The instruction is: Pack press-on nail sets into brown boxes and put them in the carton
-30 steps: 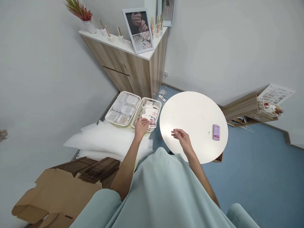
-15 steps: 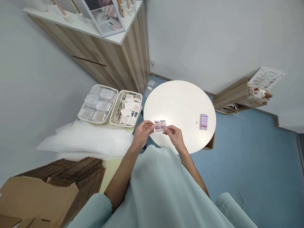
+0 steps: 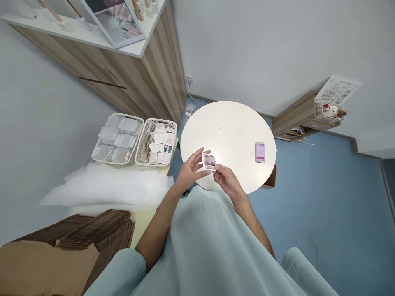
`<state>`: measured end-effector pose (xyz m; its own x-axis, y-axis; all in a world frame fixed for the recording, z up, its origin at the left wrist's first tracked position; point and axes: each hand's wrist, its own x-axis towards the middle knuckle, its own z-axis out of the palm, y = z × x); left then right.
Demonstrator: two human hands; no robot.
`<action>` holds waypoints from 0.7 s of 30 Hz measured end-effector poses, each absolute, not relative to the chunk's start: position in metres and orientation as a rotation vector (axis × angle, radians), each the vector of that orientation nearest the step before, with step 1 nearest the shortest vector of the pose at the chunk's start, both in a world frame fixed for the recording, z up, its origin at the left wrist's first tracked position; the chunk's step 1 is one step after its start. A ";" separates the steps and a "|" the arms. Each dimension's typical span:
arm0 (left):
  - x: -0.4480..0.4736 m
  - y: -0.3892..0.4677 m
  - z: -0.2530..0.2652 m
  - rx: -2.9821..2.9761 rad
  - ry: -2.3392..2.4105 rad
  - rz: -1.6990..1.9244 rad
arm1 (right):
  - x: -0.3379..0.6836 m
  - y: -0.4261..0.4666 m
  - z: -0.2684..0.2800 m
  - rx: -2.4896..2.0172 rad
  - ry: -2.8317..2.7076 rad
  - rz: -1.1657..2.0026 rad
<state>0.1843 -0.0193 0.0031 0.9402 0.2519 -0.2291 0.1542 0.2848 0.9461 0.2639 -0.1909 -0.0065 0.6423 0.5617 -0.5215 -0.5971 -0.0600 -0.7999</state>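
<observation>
A small card of purple and pink press-on nails is held over the near edge of the round white table. My right hand pinches its lower right corner between thumb and fingers. Just left of the card, my left hand is open, thumb and fingers spread around the card's left side. Whether its fingertips touch the card I cannot tell. A pink and purple phone-sized item, blurred out, lies on the table's right side.
Left of the table stand a basket of nail cards and a basket of clear plastic boxes. White foam sheets and folded brown cardboard lie nearer. A wooden cabinet is behind; a low shelf stands right.
My left hand has let go of the nail card and its fingers have spread. The card has tilted in my right hand. The whole view has shifted slightly.
</observation>
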 end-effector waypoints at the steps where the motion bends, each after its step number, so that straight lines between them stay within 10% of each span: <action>1: 0.184 -0.020 0.003 1.289 0.367 0.078 | 0.262 -0.192 -0.006 -1.337 0.029 0.953; 21: 0.157 -0.017 -0.004 1.311 0.605 0.202 | 0.223 -0.197 -0.003 -1.857 -0.215 0.381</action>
<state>0.1571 -0.0165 -0.0041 0.8300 0.4690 -0.3020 0.1937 0.2653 0.9445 0.2228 -0.1971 -0.0035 0.9300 0.3343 -0.1529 -0.0429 -0.3143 -0.9484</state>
